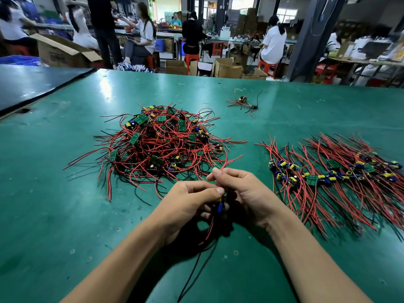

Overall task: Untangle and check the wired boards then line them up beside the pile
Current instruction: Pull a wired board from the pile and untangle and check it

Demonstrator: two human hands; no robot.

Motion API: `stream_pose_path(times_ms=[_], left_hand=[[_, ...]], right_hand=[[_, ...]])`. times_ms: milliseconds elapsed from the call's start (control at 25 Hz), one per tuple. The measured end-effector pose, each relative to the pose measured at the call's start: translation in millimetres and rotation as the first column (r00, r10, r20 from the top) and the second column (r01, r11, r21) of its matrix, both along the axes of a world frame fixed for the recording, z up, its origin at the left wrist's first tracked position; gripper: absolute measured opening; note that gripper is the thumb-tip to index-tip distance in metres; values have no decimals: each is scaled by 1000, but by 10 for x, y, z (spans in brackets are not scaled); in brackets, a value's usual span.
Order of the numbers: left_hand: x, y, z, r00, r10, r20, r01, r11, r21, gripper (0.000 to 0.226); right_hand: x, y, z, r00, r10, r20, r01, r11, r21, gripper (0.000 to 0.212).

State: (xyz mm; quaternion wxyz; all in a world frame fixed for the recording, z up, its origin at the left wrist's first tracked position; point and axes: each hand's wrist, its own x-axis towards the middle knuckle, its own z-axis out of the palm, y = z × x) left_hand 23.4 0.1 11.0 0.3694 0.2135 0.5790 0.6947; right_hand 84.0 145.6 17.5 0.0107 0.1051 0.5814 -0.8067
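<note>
We hold one wired board between both hands, a little above the green table and just in front of the pile. Our left hand grips the board itself, with the thumb pressing on top beside the yellow and blue parts. This makes it steady and turns the components toward our eyes for checking. Our right hand pinches the board's red wires at the fingertips and draws them upward, we think in order to straighten them and to feel for a loose joint. The other wires, red and black, hang down between our wrists toward the table edge.

The pile lies in the middle, with its wires crossing in every direction. At our right side the finished row lies with the boards side by side and the wires parallel, so the new board probably goes at its near left end. A few stray boards lie far behind, well apart from both groups; we cannot tell why.
</note>
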Motion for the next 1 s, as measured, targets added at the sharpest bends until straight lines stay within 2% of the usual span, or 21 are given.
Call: stream_pose_path(times_ms=[160,280,440,560,720,840,920,1000], left_hand=[[4,30,-26,994,99,-35,-98,995,22,15],[-2,18,-25,993,94,-78,-91,995,35,12],[-14,-12,-17,991,45,-127,-41,999,34,14],[3,-10,-15,991,43,-128,-38,998,43,15],[47,28,-30,993,106,-59,-106,994,15,14],[66,68,-47,992,123,-22,-123,992,1,22],[69,84,-51,993,115,-5,-115,993,-1,28],[55,79,-49,994,108,-6,-108,994,-2,30]], right_hand=[[-22,-16,-75,998,-57,-34,59,996,71,35],[-21,-38,-56,999,30,-39,-23,985,173,49],[20,-46,-27,983,185,-8,-184,981,68,45],[36,-35,-16,976,217,-2,-216,976,29,42],[-14,3,-83,993,118,-16,-115,984,134,44],[-38,75,-155,999,24,-44,-13,973,230,43],[-55,114,-175,992,-91,-82,115,922,370,40],[-72,134,-174,973,-178,-147,229,831,507,35]])
